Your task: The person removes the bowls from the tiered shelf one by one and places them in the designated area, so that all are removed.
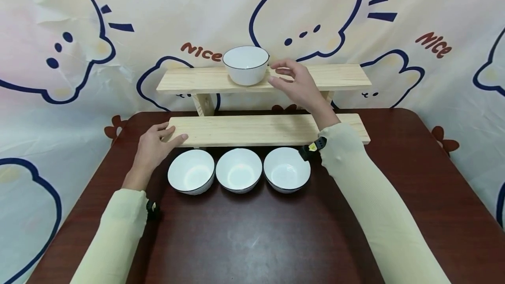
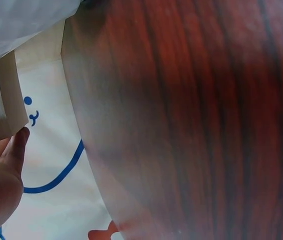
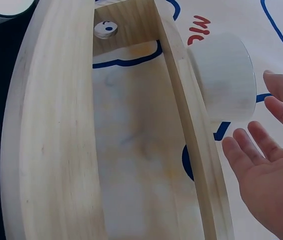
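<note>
A white bowl with a dark rim (image 1: 245, 70) stands upright on the upper board of a two-tier wooden shelf (image 1: 189, 80). Just right of it my right hand (image 1: 298, 84) hovers, fingers spread and loosely bent. In the right wrist view, a gap separates those fingertips from the bowl (image 3: 226, 77). My left hand (image 1: 151, 146) grips the left end of the lower board (image 1: 236, 130); the left wrist view has the thumb against the board's corner. Three similar bowls, left (image 1: 192, 170), middle (image 1: 239, 170) and right (image 1: 287, 169), sit in a row before the shelf.
The shelf stands at the back of a dark reddish-brown table (image 1: 252, 231). A cartoon-printed cloth (image 1: 221, 12) hangs behind it and at both sides. My right forearm (image 1: 367, 187) crosses over the right part of the lower board.
</note>
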`<state>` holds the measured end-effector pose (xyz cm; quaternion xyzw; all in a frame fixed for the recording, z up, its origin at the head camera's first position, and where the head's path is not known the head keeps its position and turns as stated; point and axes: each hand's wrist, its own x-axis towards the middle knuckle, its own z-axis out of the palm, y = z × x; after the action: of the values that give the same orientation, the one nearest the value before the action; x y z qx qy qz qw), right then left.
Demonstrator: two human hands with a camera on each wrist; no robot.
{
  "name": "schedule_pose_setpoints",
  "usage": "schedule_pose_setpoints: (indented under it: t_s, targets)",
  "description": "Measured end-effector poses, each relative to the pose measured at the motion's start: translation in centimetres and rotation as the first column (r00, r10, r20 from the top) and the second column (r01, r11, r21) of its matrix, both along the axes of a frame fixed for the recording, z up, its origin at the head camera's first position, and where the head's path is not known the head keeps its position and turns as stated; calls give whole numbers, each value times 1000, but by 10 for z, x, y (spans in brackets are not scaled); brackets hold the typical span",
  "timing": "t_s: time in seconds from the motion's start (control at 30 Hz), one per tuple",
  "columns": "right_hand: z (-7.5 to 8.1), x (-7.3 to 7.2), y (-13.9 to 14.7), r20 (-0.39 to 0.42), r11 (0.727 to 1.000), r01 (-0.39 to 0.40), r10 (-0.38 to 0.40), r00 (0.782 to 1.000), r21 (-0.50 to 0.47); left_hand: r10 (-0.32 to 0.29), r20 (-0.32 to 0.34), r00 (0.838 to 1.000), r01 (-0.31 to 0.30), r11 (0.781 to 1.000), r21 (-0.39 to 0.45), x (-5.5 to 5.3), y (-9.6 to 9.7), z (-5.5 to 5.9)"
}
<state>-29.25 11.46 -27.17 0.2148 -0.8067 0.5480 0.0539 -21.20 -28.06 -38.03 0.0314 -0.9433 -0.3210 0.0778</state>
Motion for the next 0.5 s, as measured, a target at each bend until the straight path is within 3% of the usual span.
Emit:
schedule_pose_setpoints:
  t_s: [0.2,0.5]
  targets:
    - [1,-9,-7,-38,999,16,-17,999,-30,5,-1,1000,-5,1000,4,2,-1,0]
    - [1,-21,-14,-27,997,64,-65,998,-45,10,-10,1000,-10,1000,9,0,0,-1]
